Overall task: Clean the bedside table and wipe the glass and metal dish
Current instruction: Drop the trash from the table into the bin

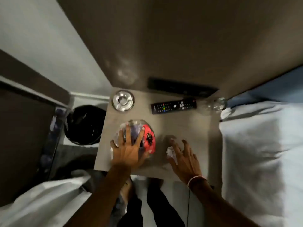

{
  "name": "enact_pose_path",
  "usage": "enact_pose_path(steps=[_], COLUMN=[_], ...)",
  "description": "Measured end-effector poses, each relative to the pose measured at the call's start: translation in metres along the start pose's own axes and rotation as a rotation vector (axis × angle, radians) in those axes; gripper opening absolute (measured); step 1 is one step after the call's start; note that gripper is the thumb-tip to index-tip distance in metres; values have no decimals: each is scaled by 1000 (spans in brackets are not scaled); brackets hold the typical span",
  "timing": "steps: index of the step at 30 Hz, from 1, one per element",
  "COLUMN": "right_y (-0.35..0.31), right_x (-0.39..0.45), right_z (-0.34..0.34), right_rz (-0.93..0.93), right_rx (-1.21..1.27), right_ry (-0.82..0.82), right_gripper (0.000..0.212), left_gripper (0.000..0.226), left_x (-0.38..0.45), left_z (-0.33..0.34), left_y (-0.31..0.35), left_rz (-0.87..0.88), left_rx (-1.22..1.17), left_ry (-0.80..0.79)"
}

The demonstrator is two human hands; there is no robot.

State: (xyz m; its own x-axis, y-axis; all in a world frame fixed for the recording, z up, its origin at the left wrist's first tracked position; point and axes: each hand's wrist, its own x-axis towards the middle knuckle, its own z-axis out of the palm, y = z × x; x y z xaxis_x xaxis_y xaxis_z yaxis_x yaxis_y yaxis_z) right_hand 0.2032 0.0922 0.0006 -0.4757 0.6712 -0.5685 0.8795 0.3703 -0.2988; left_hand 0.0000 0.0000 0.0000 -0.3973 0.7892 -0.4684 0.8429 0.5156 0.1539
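Bedside table (188, 128) – remote (173, 106), bin (85, 124) beside.

Both forearms are bare to the lower edge of the view; no sleeves are visible. The left hand (129, 151) carries no ring, watch or band that can be seen. The right hand (185, 159) is likewise without rings. A thin, pale, cord-like band (196, 179) circles the right wrist, single strand, slightly blurred; its material cannot be determined. Fingernails appear short, though detail is soft. Below the arms, dark trousers (157, 208) cover both legs. One bare foot (127, 189) shows between the legs, without a sock or shoe.
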Motion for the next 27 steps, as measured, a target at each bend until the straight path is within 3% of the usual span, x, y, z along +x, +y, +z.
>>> enact_pose_path(steps=[6,9,13,17,19,22,23,27], right_y=[26,17,-15,-70,-108,-167,-186,-254], right_x=[25,30,22,34,45,71,83,131], right_z=[77,97,97,87,79,67,65,70], right_rz=[-74,-62,-92,-54,-127,-308,-380,-520], right_rx=[34,-1,201,334,370,443,458,438], right_ry=[208,309,398,499,516,569,584,575], right_gripper=[62,60,42,56,52,45,44,46], left_gripper=[46,31,24,21,24,40,42,43], left_x=[7,10,11,40,66,86,88,67], left_z=[88,94,68,38,42,52,49,22], left_y=[-25,-47,-111,-197,-222,-244,-251,-279], left_rz=[155,153,-105,-305,-354,-298,-320,-411], left_rx=[-48,-223,-582,-489,-535,-430,-405,-355], left_ry=[300,398,585,813,727,322,288,474])
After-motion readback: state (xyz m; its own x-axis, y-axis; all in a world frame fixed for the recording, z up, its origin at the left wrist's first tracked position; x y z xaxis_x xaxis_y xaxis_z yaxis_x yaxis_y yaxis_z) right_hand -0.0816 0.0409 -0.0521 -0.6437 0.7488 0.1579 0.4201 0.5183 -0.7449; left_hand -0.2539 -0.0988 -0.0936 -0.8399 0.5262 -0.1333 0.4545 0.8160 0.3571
